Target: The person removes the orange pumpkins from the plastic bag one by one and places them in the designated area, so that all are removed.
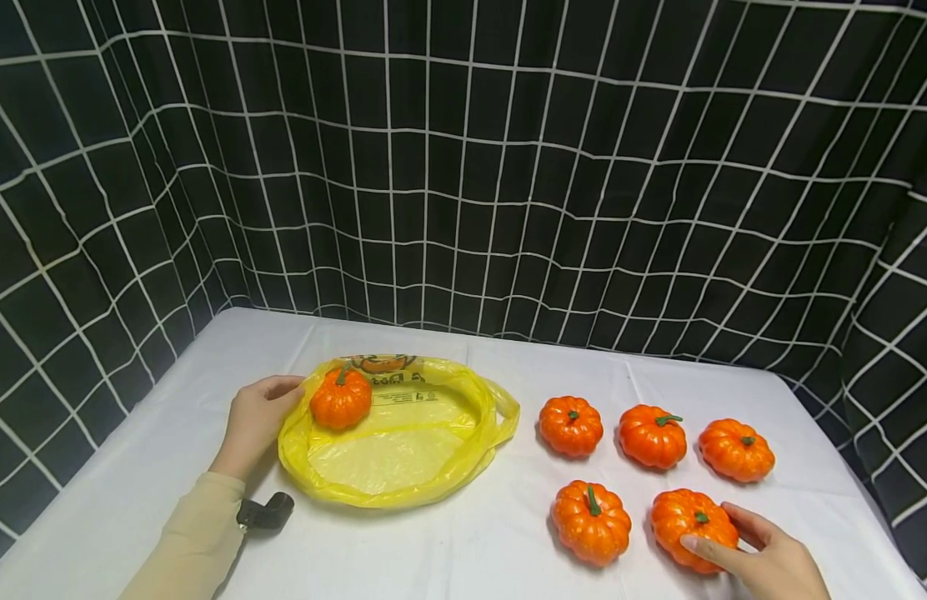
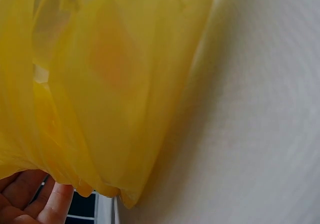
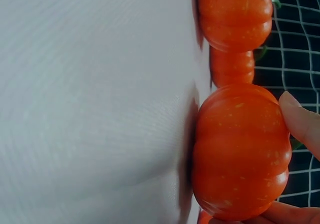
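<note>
My left hand [image 1: 267, 417] holds the left rim of a yellow plastic bag [image 1: 403, 498], which lies spread with its mouth facing up. Part of its grip is hidden; in the left wrist view its fingers [image 2: 56, 204] show at the bag's edge. Inside the bag, on the left, sits a small orange pumpkin [image 1: 342, 402]. At the front right, my right hand [image 1: 780, 560] grips another orange pumpkin [image 1: 684, 521] with a green stem, thumb on the near side and fingers on the far side. That pumpkin [image 3: 242, 151] appears to rest on the cloth in the right wrist view.
Beside the gripped pumpkin lies another pumpkin [image 1: 591, 525]. Behind them a row holds a left pumpkin [image 1: 571, 427], a middle pumpkin [image 1: 649, 440] and a right pumpkin [image 1: 734, 452]. A white cloth [image 1: 471, 558] covers the table. Black curtains [image 1: 463, 167] with white grid lines surround it.
</note>
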A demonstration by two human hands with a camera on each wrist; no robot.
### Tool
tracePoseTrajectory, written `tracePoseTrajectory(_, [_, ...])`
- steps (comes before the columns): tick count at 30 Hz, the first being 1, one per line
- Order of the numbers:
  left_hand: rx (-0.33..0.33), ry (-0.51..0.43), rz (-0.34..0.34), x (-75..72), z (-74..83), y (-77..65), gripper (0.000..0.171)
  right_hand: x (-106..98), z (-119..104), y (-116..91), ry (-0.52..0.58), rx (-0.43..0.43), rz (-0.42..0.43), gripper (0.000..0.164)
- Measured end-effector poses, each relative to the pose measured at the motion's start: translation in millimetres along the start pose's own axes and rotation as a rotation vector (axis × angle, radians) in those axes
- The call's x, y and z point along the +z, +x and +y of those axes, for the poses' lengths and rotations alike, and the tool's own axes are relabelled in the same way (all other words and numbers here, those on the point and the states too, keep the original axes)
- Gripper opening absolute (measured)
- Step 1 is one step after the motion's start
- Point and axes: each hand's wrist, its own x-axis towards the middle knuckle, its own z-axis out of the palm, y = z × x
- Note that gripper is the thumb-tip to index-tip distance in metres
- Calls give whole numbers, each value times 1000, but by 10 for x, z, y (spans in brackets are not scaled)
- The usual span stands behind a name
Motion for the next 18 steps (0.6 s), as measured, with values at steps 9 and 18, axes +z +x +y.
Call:
tracePoseTrajectory(9, [8,2,5,-2,-9,-3,39,8,21,25,-6,-6,-14,122])
tracePoseTrajectory(18, [13,9,4,6,-15,4,39,1,61,57,-18,-37,-33,119])
